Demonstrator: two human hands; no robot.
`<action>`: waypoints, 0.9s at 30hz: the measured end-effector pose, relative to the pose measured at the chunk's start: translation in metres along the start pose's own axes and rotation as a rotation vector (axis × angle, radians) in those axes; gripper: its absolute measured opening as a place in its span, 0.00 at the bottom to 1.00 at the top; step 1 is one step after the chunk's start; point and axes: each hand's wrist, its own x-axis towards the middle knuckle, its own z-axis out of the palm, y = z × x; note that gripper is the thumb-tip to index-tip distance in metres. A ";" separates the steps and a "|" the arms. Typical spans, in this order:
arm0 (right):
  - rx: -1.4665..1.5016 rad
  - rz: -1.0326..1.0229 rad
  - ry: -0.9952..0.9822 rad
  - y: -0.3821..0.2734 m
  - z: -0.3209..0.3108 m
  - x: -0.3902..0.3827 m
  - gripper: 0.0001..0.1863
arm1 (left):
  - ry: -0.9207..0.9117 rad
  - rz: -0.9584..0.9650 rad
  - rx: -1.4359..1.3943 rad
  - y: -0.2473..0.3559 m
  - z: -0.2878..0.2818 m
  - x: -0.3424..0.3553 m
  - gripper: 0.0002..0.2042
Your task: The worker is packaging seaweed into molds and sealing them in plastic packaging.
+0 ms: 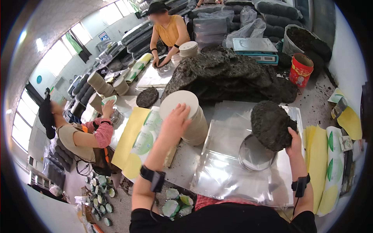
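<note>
My left hand [175, 122] rests with spread fingers on top of a tall stack of round white paper discs [186, 112] at the table's middle. My right hand [294, 139] grips the lower edge of a dark, rough round pressed cake [271, 124], holding it tilted over a round metal ring mould [254, 155]. The mould lies on clear plastic sheets [229, 163] spread in front of me. Both wrists wear black bands with a small device.
A heap of dark cakes [229, 75] fills the table's back, with a scale [254, 46] and a red can [300, 70] behind. Yellow and green-printed wrapper sheets [136, 139] lie left and right. One person [83, 136] works at left, another [167, 31] opposite.
</note>
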 end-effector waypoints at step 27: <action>-0.037 -0.352 0.262 -0.060 -0.037 -0.082 0.25 | -0.656 0.528 -0.172 0.222 0.221 -0.022 0.40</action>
